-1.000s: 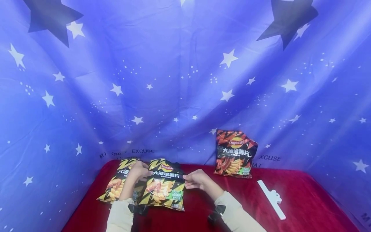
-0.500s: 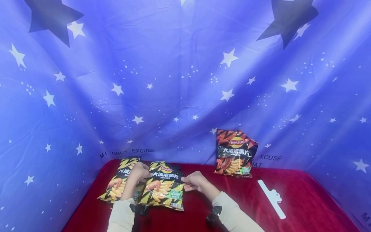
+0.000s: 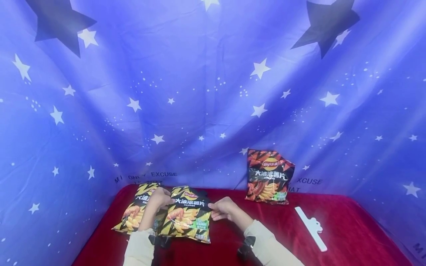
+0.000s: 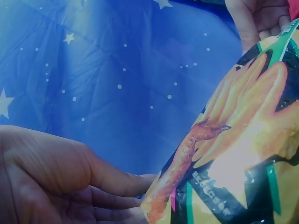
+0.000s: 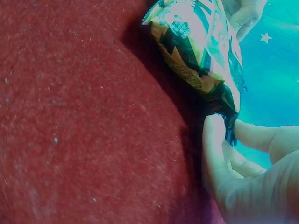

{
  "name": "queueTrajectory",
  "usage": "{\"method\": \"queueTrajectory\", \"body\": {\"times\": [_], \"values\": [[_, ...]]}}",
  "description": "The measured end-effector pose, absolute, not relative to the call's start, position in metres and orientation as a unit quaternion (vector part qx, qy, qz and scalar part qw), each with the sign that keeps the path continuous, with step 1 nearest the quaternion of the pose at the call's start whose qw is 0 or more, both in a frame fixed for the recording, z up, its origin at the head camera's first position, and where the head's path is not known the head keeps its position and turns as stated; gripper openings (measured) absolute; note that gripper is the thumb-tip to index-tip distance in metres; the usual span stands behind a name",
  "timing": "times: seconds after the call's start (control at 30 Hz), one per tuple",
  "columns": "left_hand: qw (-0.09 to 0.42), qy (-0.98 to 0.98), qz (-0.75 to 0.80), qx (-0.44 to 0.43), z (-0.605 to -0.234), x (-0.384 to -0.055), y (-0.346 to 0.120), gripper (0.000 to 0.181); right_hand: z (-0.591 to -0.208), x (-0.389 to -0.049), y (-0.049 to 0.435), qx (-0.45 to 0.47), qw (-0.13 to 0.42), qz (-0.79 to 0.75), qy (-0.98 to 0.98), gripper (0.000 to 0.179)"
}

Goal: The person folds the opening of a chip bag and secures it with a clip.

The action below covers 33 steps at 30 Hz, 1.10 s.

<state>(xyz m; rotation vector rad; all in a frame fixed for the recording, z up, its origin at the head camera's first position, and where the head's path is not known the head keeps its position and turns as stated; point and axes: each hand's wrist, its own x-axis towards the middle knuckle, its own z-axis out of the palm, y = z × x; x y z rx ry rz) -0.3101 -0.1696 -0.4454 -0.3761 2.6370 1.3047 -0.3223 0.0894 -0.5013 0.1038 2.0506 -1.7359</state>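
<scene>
Both hands hold a yellow-and-black chip bag (image 3: 186,214) by its sides, near the left part of the table. On its left edge is the left hand (image 3: 162,198), thumb in front and fingers behind. The right hand (image 3: 224,207) pinches the opposite edge; in the right wrist view, thumb and fingertips (image 5: 215,128) squeeze the bag's dark side fold. A second yellow-and-black chip bag (image 3: 133,213) leans just to the left, partly hidden by the left hand and forearm.
A red-and-black chip bag (image 3: 269,177) stands upright against the blue star-print cloth (image 3: 206,92) at the back. To its right, a long white clip (image 3: 311,229) lies on the red table cloth (image 3: 273,221).
The held chip bag and the right hand have shifted very slightly left and down. The left hand stays about where it was, and the other things have not moved.
</scene>
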Motion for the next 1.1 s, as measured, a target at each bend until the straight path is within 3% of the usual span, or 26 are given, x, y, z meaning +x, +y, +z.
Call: {"method": "queueTrajectory", "body": {"times": [0.23, 0.47, 0.8, 0.97, 1.1], "values": [[0.048, 0.917, 0.382, -0.106, -0.433, -0.306, -0.164, 0.048, -0.488, -0.323, 0.102, 0.015, 0.214, -0.611, 0.762, 0.028], [0.024, 0.922, 0.382, -0.056, -0.411, -0.302, -0.146, 0.062, -0.451, -0.330, 0.133, -0.040, 0.173, -0.595, 0.784, 0.036], [-0.085, 0.874, 0.476, 0.054, -0.387, -0.301, -0.091, 0.061, -0.379, -0.327, 0.199, -0.081, 0.014, -0.596, 0.798, 0.040], [-0.142, 0.804, 0.568, 0.103, -0.383, -0.303, -0.054, 0.057, -0.359, -0.321, 0.236, -0.072, -0.070, -0.586, 0.804, 0.046], [-0.159, 0.739, 0.643, 0.125, -0.384, -0.307, -0.025, 0.052, -0.348, -0.317, 0.260, -0.069, -0.115, -0.613, 0.779, 0.052]]}}
